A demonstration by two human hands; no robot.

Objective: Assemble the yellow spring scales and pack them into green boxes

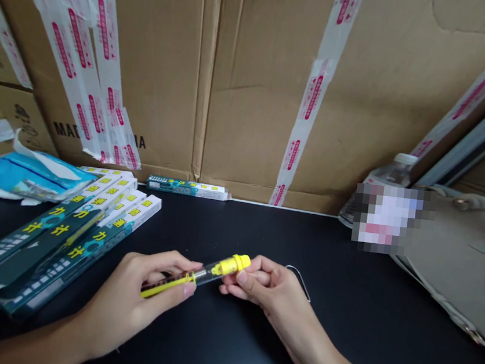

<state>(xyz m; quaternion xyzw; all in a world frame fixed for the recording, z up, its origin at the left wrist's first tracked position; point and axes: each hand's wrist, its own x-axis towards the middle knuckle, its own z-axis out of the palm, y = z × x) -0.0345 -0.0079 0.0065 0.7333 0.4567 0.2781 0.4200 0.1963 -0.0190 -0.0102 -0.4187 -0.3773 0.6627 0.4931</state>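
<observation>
A spring scale (208, 273) with a clear tube, a yellow strip and a yellow end cap (235, 263) is held above the black tabletop, its capped end tilted up to the right. My left hand (137, 293) is closed around the lower part of the tube, thumb on the near side. At the other end, the fingers of my right hand (268, 284) pinch the yellow cap. Part of the yellow piece shows inside the clear tube. A bent metal hook (300, 281) pokes out behind my right hand; whether that hand holds it, I cannot tell.
Several long green-and-white boxes (100, 236) lie stacked at left, beside a blue packet (37, 173). One similar box (187, 188) rests against the cardboard wall (257, 90). A clear bottle (390, 172) and a beige bag (456, 265) stand at right on the black table (224, 343).
</observation>
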